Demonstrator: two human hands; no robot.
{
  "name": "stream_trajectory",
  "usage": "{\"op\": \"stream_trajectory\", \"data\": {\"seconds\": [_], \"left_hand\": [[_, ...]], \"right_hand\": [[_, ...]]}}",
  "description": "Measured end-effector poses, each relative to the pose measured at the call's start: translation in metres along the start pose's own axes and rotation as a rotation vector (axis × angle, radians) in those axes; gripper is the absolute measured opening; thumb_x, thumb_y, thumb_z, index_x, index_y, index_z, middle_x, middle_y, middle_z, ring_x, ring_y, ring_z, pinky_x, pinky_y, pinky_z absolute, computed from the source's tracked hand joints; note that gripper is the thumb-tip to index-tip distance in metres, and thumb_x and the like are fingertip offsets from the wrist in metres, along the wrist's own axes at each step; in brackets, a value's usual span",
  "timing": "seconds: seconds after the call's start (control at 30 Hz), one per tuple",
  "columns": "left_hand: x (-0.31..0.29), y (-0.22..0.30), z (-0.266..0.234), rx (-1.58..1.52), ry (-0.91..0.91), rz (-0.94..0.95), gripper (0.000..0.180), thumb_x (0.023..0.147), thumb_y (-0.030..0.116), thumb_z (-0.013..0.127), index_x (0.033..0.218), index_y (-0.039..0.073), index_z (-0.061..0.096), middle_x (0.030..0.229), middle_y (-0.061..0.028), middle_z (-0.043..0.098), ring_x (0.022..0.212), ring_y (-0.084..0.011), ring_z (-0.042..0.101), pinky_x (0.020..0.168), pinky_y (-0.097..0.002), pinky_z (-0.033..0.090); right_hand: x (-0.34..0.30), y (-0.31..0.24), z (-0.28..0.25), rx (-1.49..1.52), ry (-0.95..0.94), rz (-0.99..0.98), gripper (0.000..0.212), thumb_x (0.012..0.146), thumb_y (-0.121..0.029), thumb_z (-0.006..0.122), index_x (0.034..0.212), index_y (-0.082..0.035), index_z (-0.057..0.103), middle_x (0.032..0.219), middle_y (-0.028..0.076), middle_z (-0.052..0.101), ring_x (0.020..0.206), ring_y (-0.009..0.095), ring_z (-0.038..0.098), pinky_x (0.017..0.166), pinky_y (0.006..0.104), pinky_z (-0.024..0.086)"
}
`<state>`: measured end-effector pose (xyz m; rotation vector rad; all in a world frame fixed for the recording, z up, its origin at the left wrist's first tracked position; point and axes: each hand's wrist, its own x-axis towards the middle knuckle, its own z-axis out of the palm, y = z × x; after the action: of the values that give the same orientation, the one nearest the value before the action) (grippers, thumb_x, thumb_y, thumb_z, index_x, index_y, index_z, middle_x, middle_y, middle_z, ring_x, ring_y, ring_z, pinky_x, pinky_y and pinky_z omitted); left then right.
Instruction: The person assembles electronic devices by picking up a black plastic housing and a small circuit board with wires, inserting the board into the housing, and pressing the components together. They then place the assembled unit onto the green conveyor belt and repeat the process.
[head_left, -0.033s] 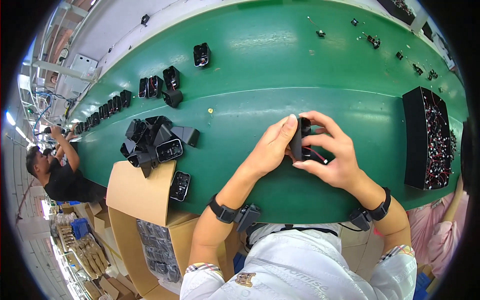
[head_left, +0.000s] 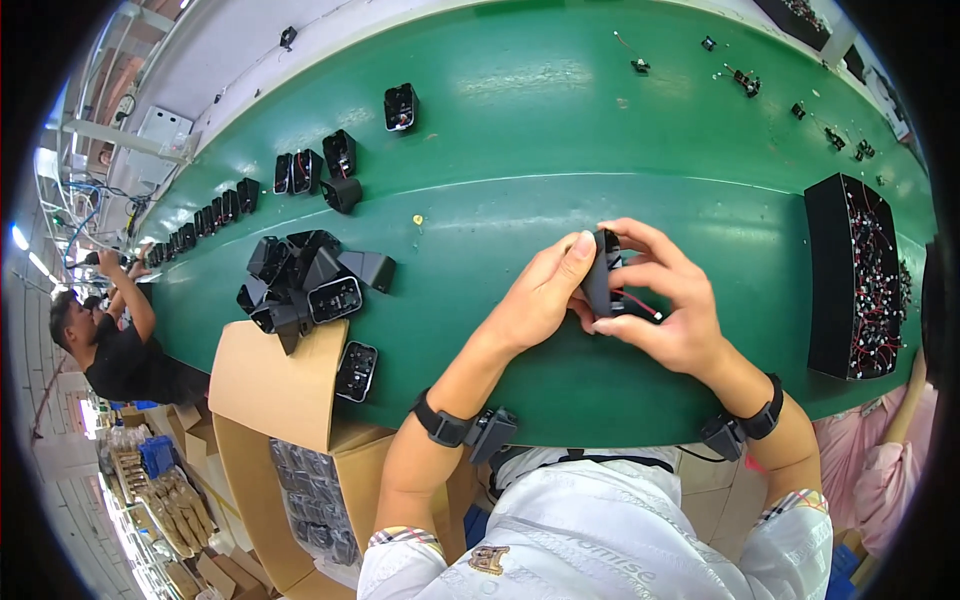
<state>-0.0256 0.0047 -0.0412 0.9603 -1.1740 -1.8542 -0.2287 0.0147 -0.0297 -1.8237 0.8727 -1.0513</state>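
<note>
Above the green table, my left hand (head_left: 540, 298) is closed round the back and side of a black plastic casing (head_left: 598, 278), its thumb lying along the top edge. My right hand (head_left: 672, 305) curls over the casing's open side, fingertips at its upper rim and inside, thumb at the lower edge. Between the right fingers and thumb a red wire (head_left: 636, 302) sticks out of the casing, ending in a small white plug (head_left: 658, 316). What lies deeper inside the casing is mostly hidden by the fingers.
Left of my hands lies a heap of black casings (head_left: 310, 265); more stand in a row (head_left: 215, 215) beyond. An open carton (head_left: 270, 385) sits at the near left edge. A black box of wired parts (head_left: 835, 280) stands right. A co-worker (head_left: 120, 340) works far left.
The casing has tilted a little in my hands, and the plug end of the wire has shifted slightly up and right. Both hands keep their hold.
</note>
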Motion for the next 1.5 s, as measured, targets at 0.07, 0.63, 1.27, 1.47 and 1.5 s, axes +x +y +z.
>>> {"op": "stream_trajectory", "data": {"seconds": [0.07,0.63,1.27,1.47,1.5], "left_hand": [[-0.003,0.008,-0.006,0.030,-0.051,0.042,0.059,0.111,0.055,0.037,0.123,0.001,0.057,0.092,-0.0088,0.070,0.071,-0.0145,0.070,0.060,-0.0270,0.053],[-0.006,0.019,-0.009,0.112,-0.015,-0.020,0.051,0.103,0.052,0.061,0.098,0.002,0.071,0.069,-0.0049,0.070,0.062,-0.0113,0.069,0.051,-0.0230,0.047],[0.001,0.003,-0.012,-0.035,0.071,0.046,0.038,0.097,0.038,0.074,0.095,0.002,0.064,0.085,-0.0089,0.072,0.068,-0.0115,0.069,0.057,-0.0237,0.051],[-0.002,0.009,-0.007,-0.008,0.057,0.023,0.038,0.099,0.039,0.072,0.097,0.002,0.062,0.087,-0.0099,0.072,0.070,-0.0120,0.070,0.058,-0.0235,0.052],[-0.002,0.009,-0.006,-0.081,0.020,-0.025,0.039,0.100,0.040,0.070,0.100,0.001,0.063,0.088,-0.0100,0.072,0.071,-0.0124,0.070,0.059,-0.0235,0.053]], "right_hand": [[0.004,0.009,-0.009,0.273,-0.030,0.027,0.037,0.077,-0.013,0.088,0.107,0.003,0.074,0.151,0.024,0.051,0.134,0.037,0.056,0.112,0.0481,0.044],[0.002,0.018,-0.010,0.897,-0.093,0.398,0.024,0.091,-0.027,0.080,0.097,-0.003,0.077,0.157,0.023,0.045,0.141,0.031,0.048,0.120,0.0484,0.032],[0.003,-0.006,-0.008,0.478,-0.028,0.449,0.029,0.084,-0.007,0.082,0.111,0.000,0.074,0.145,0.013,0.051,0.130,0.023,0.055,0.106,0.0386,0.048],[0.002,-0.005,-0.008,0.502,-0.015,0.442,0.024,0.081,-0.009,0.084,0.103,-0.002,0.075,0.147,0.019,0.050,0.136,0.028,0.051,0.111,0.0432,0.043],[0.001,-0.003,-0.008,0.444,-0.012,0.356,0.023,0.080,-0.011,0.084,0.100,-0.003,0.075,0.149,0.022,0.049,0.139,0.031,0.049,0.113,0.0451,0.042]]}}
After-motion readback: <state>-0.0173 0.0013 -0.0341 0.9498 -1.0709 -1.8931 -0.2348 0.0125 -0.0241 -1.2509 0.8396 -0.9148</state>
